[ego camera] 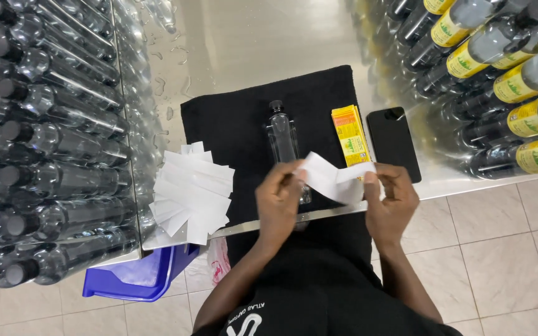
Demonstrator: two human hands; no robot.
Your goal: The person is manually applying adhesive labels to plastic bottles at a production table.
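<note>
Here, both hands are closed on a white paper strip (334,177) held above the bench (263,43) edge: the left hand (279,199) pinches its left end, the right hand (390,199) its right end. Behind it, a clear bottle (281,138) lies on a black cloth (231,124), beside yellow labels (350,134) and a phone (393,143).

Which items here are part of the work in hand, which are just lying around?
In use: left hand, right hand, white strip, clear bottle, yellow label stack, black cloth.
Idle: phone, white strip pile, blue bin.
</note>
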